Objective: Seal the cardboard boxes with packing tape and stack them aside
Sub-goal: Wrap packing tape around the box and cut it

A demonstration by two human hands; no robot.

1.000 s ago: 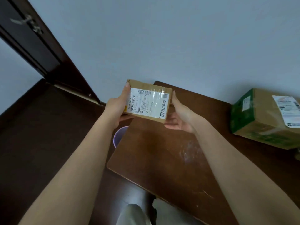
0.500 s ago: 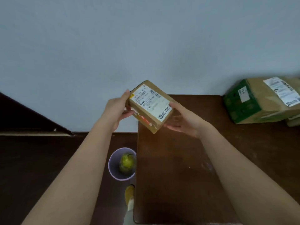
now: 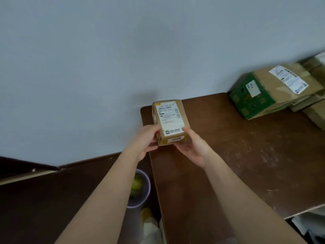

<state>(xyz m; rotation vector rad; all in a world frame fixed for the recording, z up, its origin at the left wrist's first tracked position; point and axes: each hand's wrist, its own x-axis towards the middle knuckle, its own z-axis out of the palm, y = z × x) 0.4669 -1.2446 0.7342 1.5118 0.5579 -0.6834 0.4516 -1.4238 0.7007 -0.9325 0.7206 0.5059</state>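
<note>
Both hands (image 3: 168, 147) grip small box (image 3: 170, 121) over table's (image 3: 246, 164) far-left corner.

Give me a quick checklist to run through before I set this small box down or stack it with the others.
1. Both hands on the small box: ok, left hand and right hand grip its near end.
2. Box resting on the table: cannot tell, its underside is hidden.
3. Shipping label facing up: ok.
4. Seams taped: cannot tell, too blurred.
5. Stacking spot: ok, green-sided box sits with other boxes at the far right.
6. Packing tape within reach: cannot tell, no roll in view.
</note>
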